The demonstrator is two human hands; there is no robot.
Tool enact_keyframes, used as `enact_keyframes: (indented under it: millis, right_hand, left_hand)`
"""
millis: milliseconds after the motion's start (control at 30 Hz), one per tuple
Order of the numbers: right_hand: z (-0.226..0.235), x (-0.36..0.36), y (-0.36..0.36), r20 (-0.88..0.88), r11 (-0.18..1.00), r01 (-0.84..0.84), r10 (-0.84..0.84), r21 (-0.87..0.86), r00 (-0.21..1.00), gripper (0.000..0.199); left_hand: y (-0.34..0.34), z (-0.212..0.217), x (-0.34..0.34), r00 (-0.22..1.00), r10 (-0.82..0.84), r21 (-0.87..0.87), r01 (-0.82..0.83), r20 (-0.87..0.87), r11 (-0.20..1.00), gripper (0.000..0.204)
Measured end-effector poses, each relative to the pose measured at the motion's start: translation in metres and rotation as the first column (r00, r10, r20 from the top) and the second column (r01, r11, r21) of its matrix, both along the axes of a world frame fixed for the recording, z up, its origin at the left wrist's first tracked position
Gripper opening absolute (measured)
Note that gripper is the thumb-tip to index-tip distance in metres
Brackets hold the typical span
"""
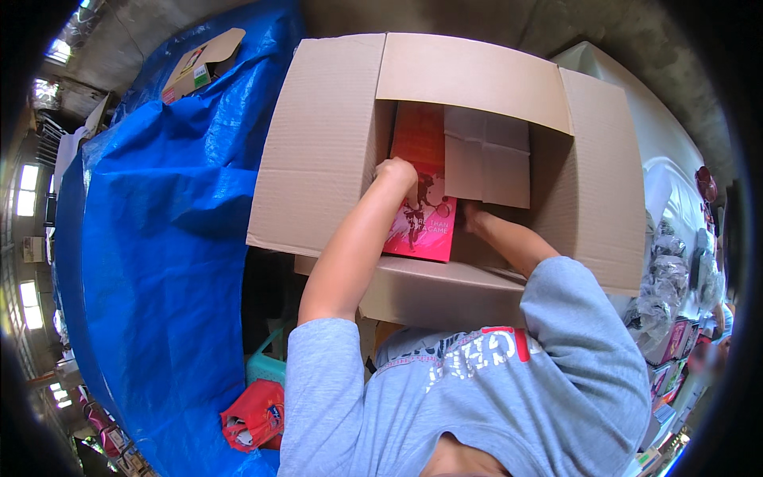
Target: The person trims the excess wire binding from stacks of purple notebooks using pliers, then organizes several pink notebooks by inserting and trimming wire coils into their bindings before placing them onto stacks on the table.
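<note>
A large open cardboard carton (477,67) stands in front of me, its flaps folded outward. Inside, against its left wall, lies a flat pink box (429,238) printed with a sports figure and pale lettering. My left hand (400,173) is closed on the pink box near its left edge, the fingers bent down over it. At the right edge of the same box is my right hand (470,216), its fingers hidden in shadow. An orange-red surface (419,131) shows beyond my left hand; I cannot tell whether it belongs to the same box.
A creased brown cardboard piece (489,155) lies in the carton's far right. Blue tarpaulin (167,238) covers a big pile at left, with an opened small carton (203,63) on it. A red bag (253,415) and teal basket (266,367) are low left. Plastic-wrapped goods (668,270) stand right.
</note>
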State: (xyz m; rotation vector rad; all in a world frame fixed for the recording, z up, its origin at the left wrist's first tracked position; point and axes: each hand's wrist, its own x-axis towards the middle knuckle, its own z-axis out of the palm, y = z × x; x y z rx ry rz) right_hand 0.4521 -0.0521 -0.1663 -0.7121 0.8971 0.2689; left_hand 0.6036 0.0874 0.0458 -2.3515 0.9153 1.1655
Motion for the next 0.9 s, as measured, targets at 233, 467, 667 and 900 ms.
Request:
enact_keyframes:
  millis: [233, 467, 667, 900]
  right_hand:
    - [-0.009, -0.003, 0.008, 0.007, 0.993, 0.075, -0.076, 0.094, 0.997, 0.054]
    - [-0.008, 0.004, 0.027, 0.020, 0.980, 0.119, -0.123, 0.157, 0.992, 0.057]
    - [-0.007, 0.004, 0.024, 0.029, 0.974, 0.138, -0.146, 0.180, 0.989, 0.060]
    - [-0.002, -0.010, 0.003, 0.052, 0.982, 0.073, -0.083, 0.174, 0.995, 0.063]
  left_hand:
    - [-0.010, -0.027, -0.011, 0.993, 0.121, 0.058, -0.120, -0.004, 0.991, 0.099]
    - [0.000, -0.047, -0.018, 1.000, -0.003, -0.033, 0.003, 0.017, 0.999, 0.090]
    - [0.012, -0.052, -0.011, 0.995, 0.015, -0.200, -0.034, -0.097, 0.979, 0.094]
    - [0.021, -0.060, -0.027, 0.965, 0.262, -0.292, -0.244, 0.023, 0.925, 0.092]
